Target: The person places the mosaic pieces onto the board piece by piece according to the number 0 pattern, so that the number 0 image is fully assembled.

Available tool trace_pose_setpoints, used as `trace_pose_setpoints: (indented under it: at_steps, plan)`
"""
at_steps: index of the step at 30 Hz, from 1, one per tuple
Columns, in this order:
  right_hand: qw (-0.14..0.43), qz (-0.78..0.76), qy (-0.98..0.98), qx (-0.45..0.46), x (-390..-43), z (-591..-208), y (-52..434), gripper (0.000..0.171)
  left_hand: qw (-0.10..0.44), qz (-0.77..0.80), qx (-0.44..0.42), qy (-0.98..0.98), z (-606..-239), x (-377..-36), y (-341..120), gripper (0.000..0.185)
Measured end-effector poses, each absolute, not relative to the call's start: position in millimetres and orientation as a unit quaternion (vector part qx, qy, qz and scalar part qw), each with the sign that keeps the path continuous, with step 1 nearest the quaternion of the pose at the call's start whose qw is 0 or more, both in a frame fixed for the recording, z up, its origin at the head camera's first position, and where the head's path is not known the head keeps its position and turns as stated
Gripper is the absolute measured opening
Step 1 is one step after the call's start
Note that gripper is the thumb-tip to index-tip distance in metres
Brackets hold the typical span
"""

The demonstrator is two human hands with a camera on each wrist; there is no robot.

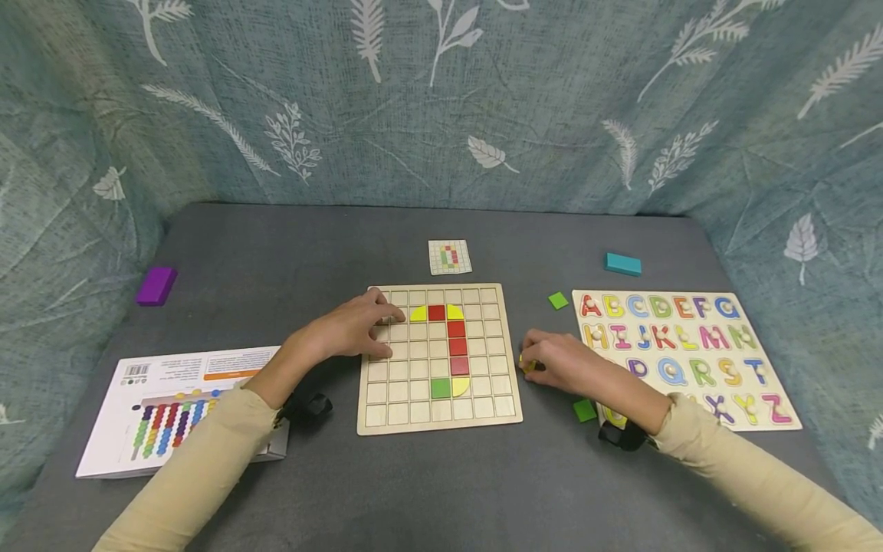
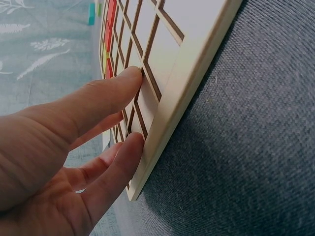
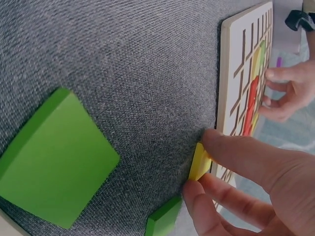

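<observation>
In the head view a wooden grid board (image 1: 407, 371) lies in the middle, with red squares (image 1: 457, 347), yellow rounded tiles (image 1: 461, 386) and a green square (image 1: 440, 388) set in its cells. My left hand (image 1: 353, 326) rests on the board's left side, thumb and fingertips touching it and nothing held. Just off the board's right edge, my right hand (image 1: 555, 359) pinches a yellow tile (image 3: 199, 162) between thumb and fingers. Near that hand two loose green tiles (image 1: 558, 300) lie on the cloth; the closer one fills the lower left of the right wrist view.
A small pattern card (image 1: 450, 257) lies beyond the board. On the right is an alphabet puzzle (image 1: 697, 360), with a teal block (image 1: 623, 264) behind it. A white box (image 1: 110, 414) and a purple block (image 1: 157, 286) sit on the left. A patterned curtain (image 1: 414, 138) hangs behind.
</observation>
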State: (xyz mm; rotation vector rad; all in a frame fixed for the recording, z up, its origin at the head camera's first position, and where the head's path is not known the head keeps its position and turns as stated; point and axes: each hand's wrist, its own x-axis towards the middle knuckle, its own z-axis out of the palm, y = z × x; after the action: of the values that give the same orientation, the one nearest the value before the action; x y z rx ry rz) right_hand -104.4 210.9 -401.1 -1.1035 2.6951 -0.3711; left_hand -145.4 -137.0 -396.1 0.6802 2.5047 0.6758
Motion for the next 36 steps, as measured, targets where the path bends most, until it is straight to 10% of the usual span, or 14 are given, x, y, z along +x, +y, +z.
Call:
trace_pose_setpoints:
  at_steps: [36]
  plan:
    - [0.093, -0.123, 0.902, -0.404, -108.4, -403.2, 213.2, 0.013, 0.221, 0.242, 0.26, 0.908, -394.4, -144.3, -137.8, 0.05]
